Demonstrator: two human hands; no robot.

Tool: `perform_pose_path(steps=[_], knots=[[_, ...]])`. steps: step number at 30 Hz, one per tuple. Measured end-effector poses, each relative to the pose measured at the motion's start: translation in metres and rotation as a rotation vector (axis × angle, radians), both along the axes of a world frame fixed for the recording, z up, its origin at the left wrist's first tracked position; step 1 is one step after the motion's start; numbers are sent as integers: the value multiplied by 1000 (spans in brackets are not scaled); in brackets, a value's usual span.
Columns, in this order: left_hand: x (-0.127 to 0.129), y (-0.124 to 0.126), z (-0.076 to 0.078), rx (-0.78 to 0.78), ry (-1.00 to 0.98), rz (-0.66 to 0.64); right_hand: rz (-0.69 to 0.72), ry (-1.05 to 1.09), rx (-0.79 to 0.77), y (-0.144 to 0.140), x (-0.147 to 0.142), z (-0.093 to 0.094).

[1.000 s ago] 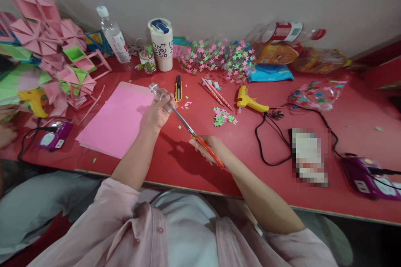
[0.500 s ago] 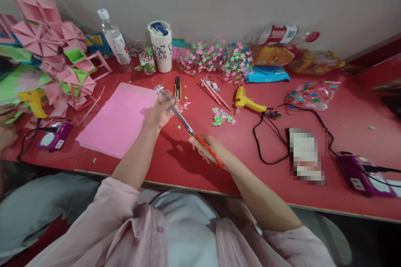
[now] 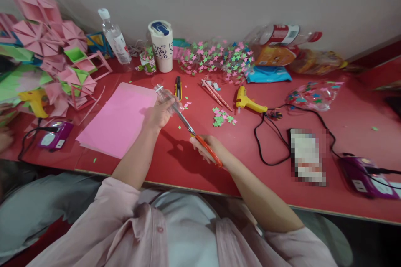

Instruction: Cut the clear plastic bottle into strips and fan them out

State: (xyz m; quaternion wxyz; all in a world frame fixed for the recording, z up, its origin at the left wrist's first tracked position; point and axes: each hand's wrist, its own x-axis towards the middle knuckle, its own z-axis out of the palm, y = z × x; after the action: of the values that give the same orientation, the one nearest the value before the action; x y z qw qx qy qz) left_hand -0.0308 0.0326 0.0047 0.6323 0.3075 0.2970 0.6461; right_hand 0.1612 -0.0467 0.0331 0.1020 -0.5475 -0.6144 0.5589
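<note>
My left hand (image 3: 161, 112) is closed round a clear plastic bottle piece (image 3: 160, 91), its neck pointing up and away from me. In my right hand (image 3: 209, 148) is a pair of scissors with orange handles (image 3: 207, 150). The scissor blades (image 3: 182, 117) reach up to the plastic beside my left fingers; whether they are fully closed I cannot tell. Under my left wrist lies a stack of pink paper (image 3: 115, 120). A yellow and black box cutter (image 3: 178, 88) rests just beyond my left hand, with small paper scraps near it.
A yellow glue gun (image 3: 250, 102) and a pile of paper stars (image 3: 223, 117) lie to the right. Black cord runs to a purple power strip (image 3: 368, 175). A tumbler (image 3: 161, 47) and water bottle (image 3: 116, 41) stand behind. Pink paper structures (image 3: 46, 37) and another person's hand (image 3: 5, 131) are left.
My hands, the plastic piece and the scissors stay nearly in place. At far left the other person's hand has shifted slightly.
</note>
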Motion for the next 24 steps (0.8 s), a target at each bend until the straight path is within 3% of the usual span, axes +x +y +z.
perform_pose_path(steps=[5, 18, 24], knots=[[5, -3, 1, 18, 21, -66, 22, 15, 40, 1, 3, -3], [2, -2, -3, 52, 4, -59, -71, -11, -43, -1, -4, 3], [7, -5, 0, 12, 29, -96, -42, 40, 5, 1, 0, 2]])
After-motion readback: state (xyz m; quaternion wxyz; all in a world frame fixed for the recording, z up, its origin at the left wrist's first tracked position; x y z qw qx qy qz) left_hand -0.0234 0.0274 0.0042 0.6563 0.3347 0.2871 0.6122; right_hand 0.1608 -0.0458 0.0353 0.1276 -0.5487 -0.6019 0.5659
